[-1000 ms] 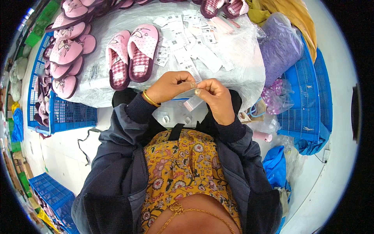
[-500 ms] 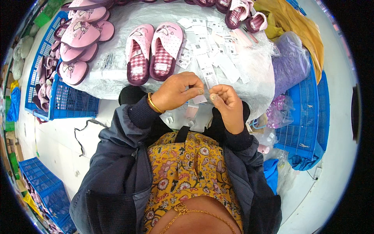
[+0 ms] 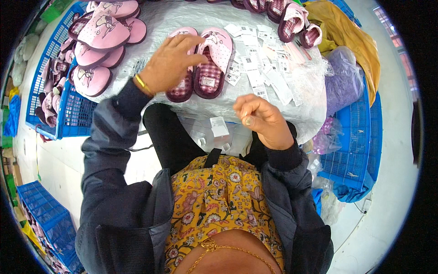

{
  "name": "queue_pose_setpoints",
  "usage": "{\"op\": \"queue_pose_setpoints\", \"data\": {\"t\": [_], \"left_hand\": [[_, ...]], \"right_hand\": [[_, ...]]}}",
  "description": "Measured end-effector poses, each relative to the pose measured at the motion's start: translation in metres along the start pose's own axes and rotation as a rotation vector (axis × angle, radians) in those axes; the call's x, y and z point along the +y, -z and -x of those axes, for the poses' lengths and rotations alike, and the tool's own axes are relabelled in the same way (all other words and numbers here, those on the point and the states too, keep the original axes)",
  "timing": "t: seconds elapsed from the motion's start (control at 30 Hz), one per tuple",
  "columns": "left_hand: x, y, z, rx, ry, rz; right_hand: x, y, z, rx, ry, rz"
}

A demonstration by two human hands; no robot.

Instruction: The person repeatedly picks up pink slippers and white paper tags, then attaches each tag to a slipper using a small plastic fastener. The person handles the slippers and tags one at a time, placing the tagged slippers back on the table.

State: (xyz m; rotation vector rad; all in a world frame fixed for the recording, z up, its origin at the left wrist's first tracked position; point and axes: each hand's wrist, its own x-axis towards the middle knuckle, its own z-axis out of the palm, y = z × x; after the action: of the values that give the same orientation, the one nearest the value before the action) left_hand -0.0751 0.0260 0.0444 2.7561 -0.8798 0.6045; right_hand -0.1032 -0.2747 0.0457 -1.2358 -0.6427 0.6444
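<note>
A pair of pink slippers with dark red checked insoles lies on the plastic-covered table. My left hand (image 3: 171, 65) is over the left slipper (image 3: 180, 89), hiding its middle, fingers and thumb apart; whether it touches the slipper I cannot tell. The right slipper (image 3: 212, 73) shows whole beside it, a small white label on its insole. My right hand (image 3: 267, 121) hovers at the table's near edge, fingers curled toward the thumb; anything pinched there is too small to make out. Below and between my hands is a white card (image 3: 219, 126). White printed tags (image 3: 255, 59) are spread right of the slippers.
Pink slippers (image 3: 102, 29) are piled at the table's left. More slippers (image 3: 292, 23) lie at the back right. Blue crates stand at left (image 3: 80, 112) and right (image 3: 351, 146). A purple bundle (image 3: 342, 77) and a yellow-brown cloth (image 3: 353, 32) are at the table's right.
My hands have parted. The left moved up and left over the left slipper and opened; the right moved slightly down. The white card shows lower and more fully.
</note>
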Motion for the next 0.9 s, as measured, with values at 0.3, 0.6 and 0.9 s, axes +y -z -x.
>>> {"op": "queue_pose_setpoints", "data": {"t": [0.3,0.6,0.9], "left_hand": [[-0.038,-0.026,-0.034,0.026,-0.215,-0.208],[-0.008,-0.036,-0.045,-0.118,-0.086,-0.013],[-0.011,-0.063,-0.056,-0.081,0.059,0.083]], "right_hand": [[-0.006,-0.015,-0.033,0.007,0.034,-0.061],[0.026,0.009,-0.077,0.341,-0.002,0.022],[0.061,0.027,-0.087,0.574,-0.064,0.501]]}}
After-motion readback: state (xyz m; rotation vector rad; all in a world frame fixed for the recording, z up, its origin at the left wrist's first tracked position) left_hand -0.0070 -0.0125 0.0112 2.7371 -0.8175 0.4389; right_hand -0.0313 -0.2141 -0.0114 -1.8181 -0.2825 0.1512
